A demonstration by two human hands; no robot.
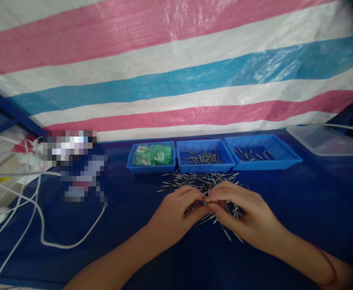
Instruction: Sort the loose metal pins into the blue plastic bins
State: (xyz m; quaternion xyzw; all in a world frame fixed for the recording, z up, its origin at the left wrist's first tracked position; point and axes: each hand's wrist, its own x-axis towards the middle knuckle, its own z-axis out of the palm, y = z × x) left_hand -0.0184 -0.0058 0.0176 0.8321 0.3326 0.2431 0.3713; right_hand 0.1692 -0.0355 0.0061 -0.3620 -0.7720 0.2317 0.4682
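Observation:
My left hand [176, 213] and my right hand [250, 213] meet fingertip to fingertip over the pile. Both pinch a small metal blind rivet [206, 203], mostly covered by the fingers. Beneath and behind them, a loose heap of blind rivets [182, 180], thin metal pins with thicker ends, spreads on the dark blue table. Part of this heap is hidden by my hands. Just beyond it, the middle blue bin [205, 145] and the right blue bin [285, 161] hold more of these rivets.
A left blue bin [130, 163] contains small green packets [156, 154]. At the back right lies a translucent plastic lid [324, 141]. White cables [42, 225] run across the table's left side, near blurred-out items. A striped plastic sheet [164, 88] hangs behind the table.

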